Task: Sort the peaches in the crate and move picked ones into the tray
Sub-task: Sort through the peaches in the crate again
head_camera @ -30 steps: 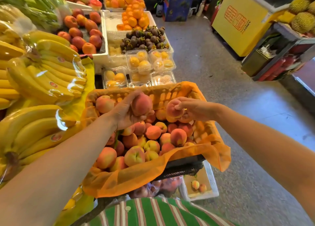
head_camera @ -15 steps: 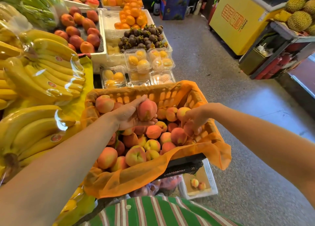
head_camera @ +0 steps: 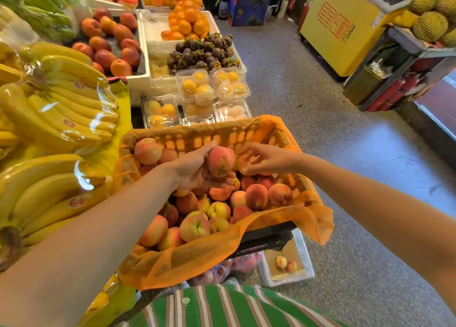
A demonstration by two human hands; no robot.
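The peach (head_camera: pixel 220 162) we have picked is clamped in our left hand (head_camera: pixel 191 172), one finger over its top and the others curled beneath. It is lifted just above the heap near the far edge of the crate (head_camera: pixel 222 134). Just beside it our right hand (head_camera: pixel 269 157) curls its fingertips round a second peach (head_camera: pixel 245 165) towards the far right corner; blur keeps us from judging how firm that hold is. The other peaches (head_camera: pixel 195 228) fill the crate, which is lined with orange mesh (head_camera: pixel 197 260).

The tray (head_camera: pixel 303 252) stands on the floor below the crate's near right corner, with two small peaches (head_camera: pixel 281 262) in it. We judge we are mid-sort, checking the fruit in hand. Next, each keeper must go over the crate's right edge and down, set gently to avoid bruising. Bananas (head_camera: pixel 61 99) lie beside the crate's left edge.
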